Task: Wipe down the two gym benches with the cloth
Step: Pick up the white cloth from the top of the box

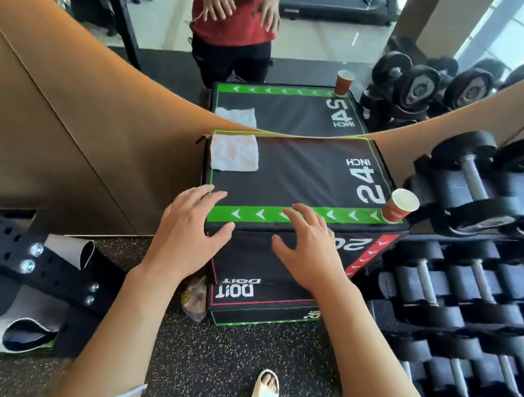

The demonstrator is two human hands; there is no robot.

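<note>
Both hands empty, fingers spread and relaxed. Left hand (190,222) hovers at the near left corner of the box (303,177); right hand (309,247) over its near green edge. Cannot tell if fingertips touch the surface. Cloth (234,152), white, folded, lies flat on the box top at the far left corner, by the mirror (304,55). Paper cup (398,206) stands tilted at the near right corner. Dumbbells (477,257) racked just right of the box. Black rack post (16,254) lower left. Sandal (262,396) on speckled floor (218,358).
</note>
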